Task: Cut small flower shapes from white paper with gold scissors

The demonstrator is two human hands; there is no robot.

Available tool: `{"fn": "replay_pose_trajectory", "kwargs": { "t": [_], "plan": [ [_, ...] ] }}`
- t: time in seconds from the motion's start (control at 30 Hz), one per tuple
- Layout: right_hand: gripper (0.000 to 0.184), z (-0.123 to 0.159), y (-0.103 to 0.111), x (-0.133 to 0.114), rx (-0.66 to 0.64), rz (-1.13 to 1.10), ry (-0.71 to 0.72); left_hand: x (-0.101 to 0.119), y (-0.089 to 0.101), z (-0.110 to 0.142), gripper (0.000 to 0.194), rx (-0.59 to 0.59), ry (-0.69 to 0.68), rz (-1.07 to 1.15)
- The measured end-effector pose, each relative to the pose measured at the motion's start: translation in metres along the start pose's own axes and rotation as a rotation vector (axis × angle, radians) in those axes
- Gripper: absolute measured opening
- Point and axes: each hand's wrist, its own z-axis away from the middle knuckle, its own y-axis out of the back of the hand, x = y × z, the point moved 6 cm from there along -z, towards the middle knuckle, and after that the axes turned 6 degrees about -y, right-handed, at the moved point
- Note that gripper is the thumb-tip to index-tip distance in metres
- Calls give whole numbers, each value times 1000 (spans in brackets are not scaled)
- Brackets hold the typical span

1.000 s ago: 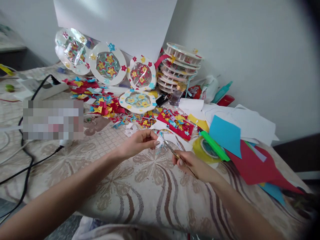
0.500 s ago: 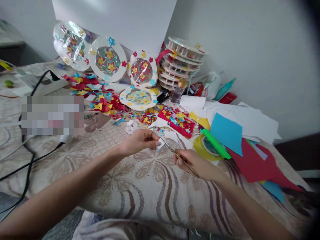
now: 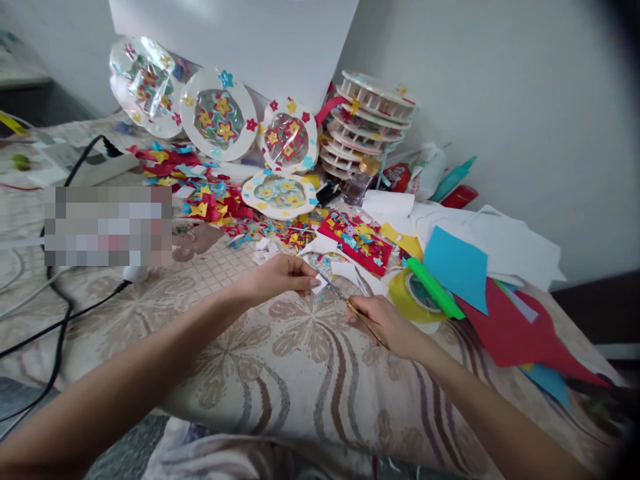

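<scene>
Between the fingertips of my left hand (image 3: 285, 278) is a small white piece of paper (image 3: 319, 285), pinched closed. My right hand (image 3: 383, 323) is wrapped round the handles of a pair of scissors (image 3: 337, 291). The scissor blades point to the upper left and meet the white piece beside my left fingertips. Just beyond the scissors lies a larger white paper scrap (image 3: 345, 272). A red sheet (image 3: 345, 243) holding small coloured cut-outs lies behind both hands.
Round white flower-decorated panels (image 3: 243, 133) lean at the back, beside a stack of white rings (image 3: 373, 120). Coloured scraps (image 3: 215, 207) cover the middle. To the right are yellow tape (image 3: 400, 293), a green strip (image 3: 435, 289), a blue sheet (image 3: 455, 263) and red sheets (image 3: 505, 333). Black cables (image 3: 60, 320) run at left.
The view has shifted slightly. My right hand has moved a little and its grip on the scissors has turned slightly. My left hand still pinches the white piece.
</scene>
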Motion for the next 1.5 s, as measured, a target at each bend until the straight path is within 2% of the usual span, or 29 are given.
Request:
{"fn": "replay_pose_trajectory", "kwargs": {
  "t": [0.13,0.3,0.47,0.57,0.67,0.8,1.0,1.1,1.27,1.4,1.43,1.5],
  "plan": [
    [39,-6,-2,2,43,-77,-2,-5,5,-3,16,-17,21,-26],
    [41,-18,-11,20,15,-243,-107,1,18,-6,17,-10,6,-69],
    [42,-38,0,26,191,-329,-114,20,58,-6,18,143,-42,-212],
    [42,-45,12,23,333,-307,-96,30,84,-4,11,248,-59,-439],
    [43,-44,18,24,404,-337,-85,35,96,-1,9,286,-79,-665],
    [43,-38,20,35,438,-326,-102,34,97,1,9,312,-115,-768],
    [39,-30,34,45,583,-72,-139,30,98,0,5,320,-147,-691],
    [38,-29,36,45,608,-30,-128,31,100,-1,3,331,-160,-702],
    [37,-31,30,48,586,-56,-144,35,98,3,5,366,-163,-901],
    [36,-32,24,49,560,-86,-133,46,88,9,7,411,-201,-1121],
    [35,-32,24,49,559,-85,-131,48,83,9,9,393,-217,-1149],
    [34,-32,25,49,565,-73,-136,47,69,9,10,261,-208,-1175]
  ]
}}
